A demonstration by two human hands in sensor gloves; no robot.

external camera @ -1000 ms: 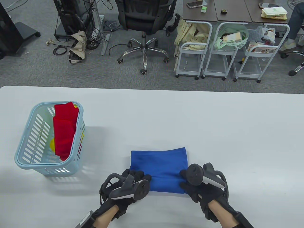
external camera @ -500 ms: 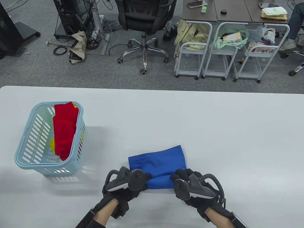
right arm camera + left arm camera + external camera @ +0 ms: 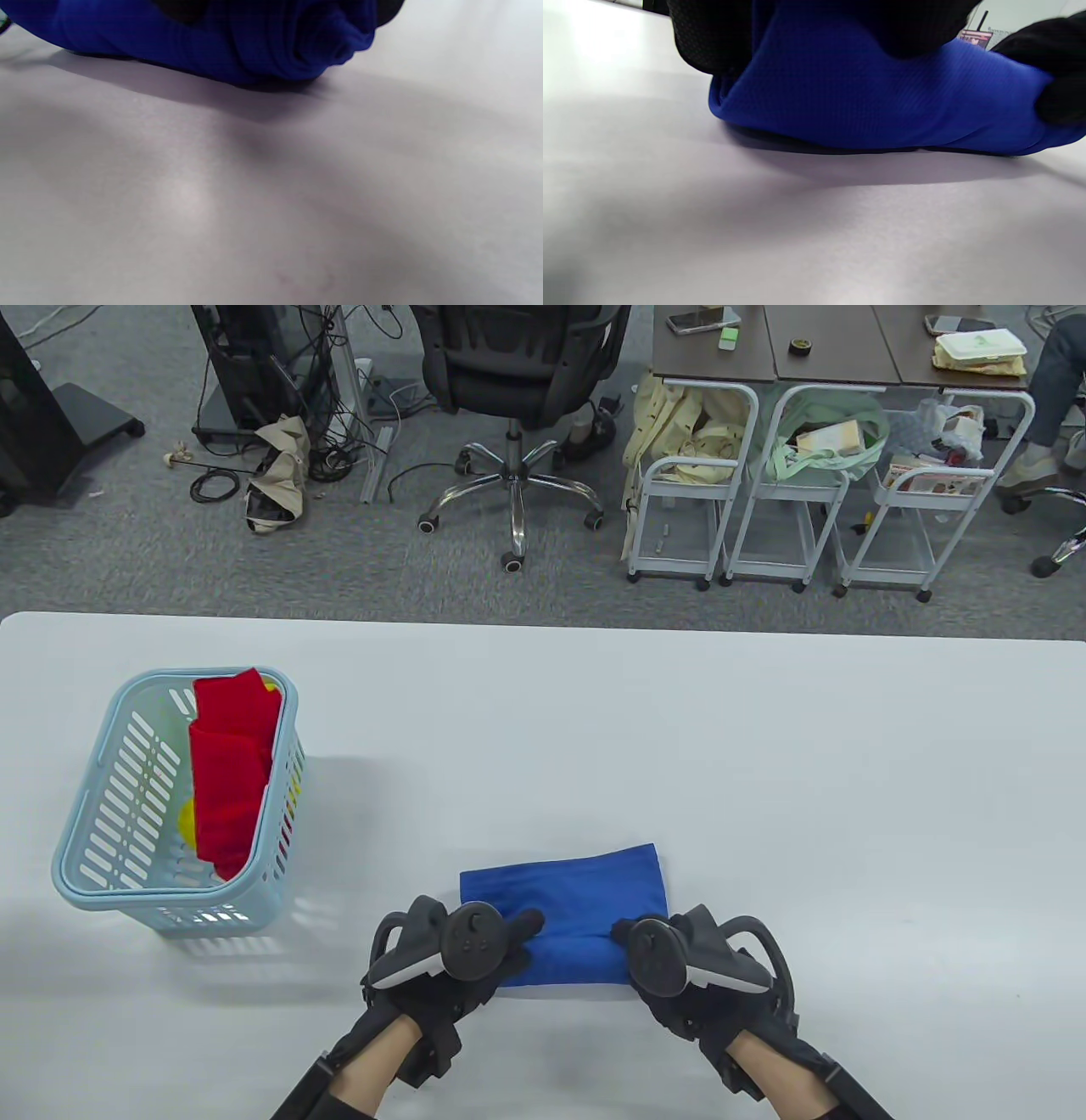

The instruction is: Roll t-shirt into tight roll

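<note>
Both hands, left hand point(image 3: 458, 950) and right hand point(image 3: 679, 963), grip the rolled near edge of the blue t-shirt point(image 3: 564, 899) between them on the counter point(image 3: 764, 772)

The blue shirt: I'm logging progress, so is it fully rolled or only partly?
Partly rolled. The shirt has a coiled near edge under both hands, with layers showing in the right wrist view, while its far part lies flat.

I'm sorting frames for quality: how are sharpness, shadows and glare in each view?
Table view: sharp overall, with the basket casting a soft shadow to its right. Left wrist view: the blue t-shirt shows crisp weave, a dark shadow lies beneath it, and glare whitens the table at top left. Right wrist view: the roll's end is soft and dim, with broad shadows.
</note>
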